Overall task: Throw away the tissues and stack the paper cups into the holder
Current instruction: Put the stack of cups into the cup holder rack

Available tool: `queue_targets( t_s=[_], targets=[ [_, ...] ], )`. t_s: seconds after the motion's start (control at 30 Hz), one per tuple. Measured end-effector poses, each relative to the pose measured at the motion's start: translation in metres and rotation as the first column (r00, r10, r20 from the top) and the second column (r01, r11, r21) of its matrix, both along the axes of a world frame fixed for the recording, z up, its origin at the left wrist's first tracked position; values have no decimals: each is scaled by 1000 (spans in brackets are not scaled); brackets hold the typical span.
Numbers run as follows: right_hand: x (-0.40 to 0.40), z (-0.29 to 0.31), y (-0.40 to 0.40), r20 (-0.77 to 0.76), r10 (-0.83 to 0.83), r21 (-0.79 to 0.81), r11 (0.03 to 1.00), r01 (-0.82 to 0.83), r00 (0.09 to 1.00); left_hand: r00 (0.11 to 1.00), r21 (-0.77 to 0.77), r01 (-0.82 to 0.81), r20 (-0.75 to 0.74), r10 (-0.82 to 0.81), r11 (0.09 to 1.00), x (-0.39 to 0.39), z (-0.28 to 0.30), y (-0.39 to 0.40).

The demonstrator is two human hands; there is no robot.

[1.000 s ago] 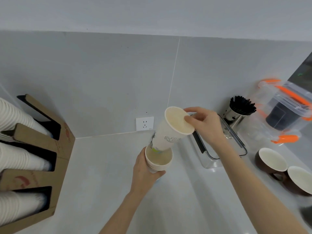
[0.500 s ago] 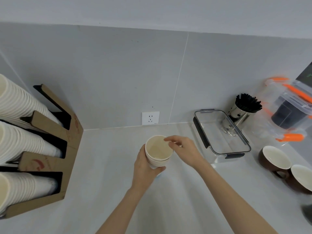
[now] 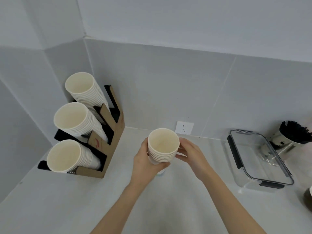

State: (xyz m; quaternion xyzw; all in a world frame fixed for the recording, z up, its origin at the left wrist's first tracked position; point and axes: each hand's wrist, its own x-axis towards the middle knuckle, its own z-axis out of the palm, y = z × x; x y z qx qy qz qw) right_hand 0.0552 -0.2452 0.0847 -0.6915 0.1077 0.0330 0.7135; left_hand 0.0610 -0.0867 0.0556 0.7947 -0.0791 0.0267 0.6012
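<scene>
Paper walls sit under the fingers: the left hand (image 3: pixel 148 163) is wrapped round the nested cup stack (image 3: pixel 163 146), the right hand (image 3: pixel 190 153) steadying its far-right side with fingers loosely apart. Light and crushable, probably — grip below the rims. The holder (image 3: pixel 108 146) stands left on the counter (image 3: pixel 67 200), its three slots already holding cups.

Cup holder (image 3: pixel 108 146) left, glass container (image 3: pixel 260 159) right

The left hand (image 3: pixel 145 163) is gripping a stack of paper cups (image 3: pixel 162 146) above the counter (image 3: pixel 67 205), the right hand (image 3: pixel 190 153) is touching its side, and the cardboard holder (image 3: pixel 108 141) is standing to the left
</scene>
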Motion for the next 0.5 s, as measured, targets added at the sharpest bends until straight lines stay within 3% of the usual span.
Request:
queue_targets(
  t_s=[0.5],
  targets=[
    [4,106,167,277,238,141,948,-284,931,906,12,-240,363,219,971,-28,110,176]
  ],
)
